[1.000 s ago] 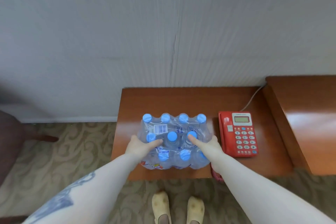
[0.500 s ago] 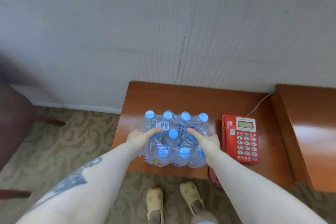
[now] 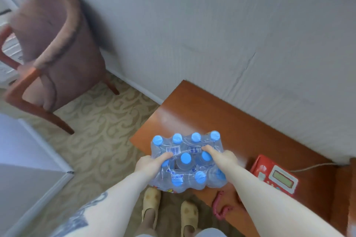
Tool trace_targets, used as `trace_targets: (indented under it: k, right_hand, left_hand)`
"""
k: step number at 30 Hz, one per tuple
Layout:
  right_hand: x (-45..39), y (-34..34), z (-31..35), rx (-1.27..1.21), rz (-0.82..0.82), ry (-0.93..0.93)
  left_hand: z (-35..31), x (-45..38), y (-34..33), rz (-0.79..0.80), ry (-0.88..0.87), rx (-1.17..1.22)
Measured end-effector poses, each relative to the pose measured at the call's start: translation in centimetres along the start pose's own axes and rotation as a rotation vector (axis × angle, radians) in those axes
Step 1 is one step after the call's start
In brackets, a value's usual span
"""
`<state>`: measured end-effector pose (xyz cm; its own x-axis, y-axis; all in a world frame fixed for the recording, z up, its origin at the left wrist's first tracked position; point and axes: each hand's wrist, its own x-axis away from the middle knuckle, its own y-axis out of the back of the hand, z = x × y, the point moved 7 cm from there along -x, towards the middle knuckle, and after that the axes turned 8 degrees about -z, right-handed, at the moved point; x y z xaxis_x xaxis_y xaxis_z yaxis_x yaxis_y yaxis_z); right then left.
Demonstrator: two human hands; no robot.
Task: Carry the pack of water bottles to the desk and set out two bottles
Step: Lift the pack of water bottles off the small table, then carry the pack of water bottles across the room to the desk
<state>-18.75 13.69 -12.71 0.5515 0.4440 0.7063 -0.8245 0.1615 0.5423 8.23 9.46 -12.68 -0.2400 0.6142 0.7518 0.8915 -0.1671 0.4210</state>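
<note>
Room: pale wall, patterned beige carpet [image 3: 100, 127], white skirting along the wall foot. A brown upholstered armchair [image 3: 52, 48] with reddish wooden legs stands at upper left, blurred, well apart from the tabletop [image 3: 221, 119]. The tabletop is glossy reddish-brown wood, set against the wall, with light glare near its left corner. A red telephone [image 3: 275, 176] lies on its right part; its coiled red cord [image 3: 219, 208] hangs over the front edge and a grey cable runs to the right.

The shrink-wrapped pack of water bottles [image 3: 187, 161], blue caps up, sits over the tabletop's front left corner, partly overhanging the edge; contact with the surface cannot be confirmed. The left hand [image 3: 152, 164] and right hand [image 3: 221, 158] each grip the wrap on top, fingers curled into the plastic. Two beige slippers [image 3: 169, 208] stand on the carpet below.
</note>
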Motion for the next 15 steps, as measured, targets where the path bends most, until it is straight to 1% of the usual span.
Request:
trace_targets:
  k: [3, 6, 10, 12, 15]
  right_hand:
    - [0.3, -0.2, 0.7, 0.145, 0.056, 0.069]
    - [0.6, -1.3, 2.1, 0.242, 0.123, 0.128]
    - [2.8, -3.8, 2.6, 0.381, 0.141, 0.236]
    - [4.0, -5.2, 2.5, 0.409, 0.126, 0.29]
    - [6.4, -8.3, 2.1, 0.382, 0.142, 0.337]
  left_hand:
    - [3.1, 2.1, 0.1, -0.017, 0.067, 0.119]
    - [6.3, 3.9, 0.6, -0.07, 0.13, 0.24]
    - [9.6, 5.2, 2.5, -0.123, 0.202, 0.381]
    - [11.3, 5.5, 4.1, -0.164, 0.232, 0.436]
    - [15.6, 6.3, 6.9, -0.267, 0.304, 0.569]
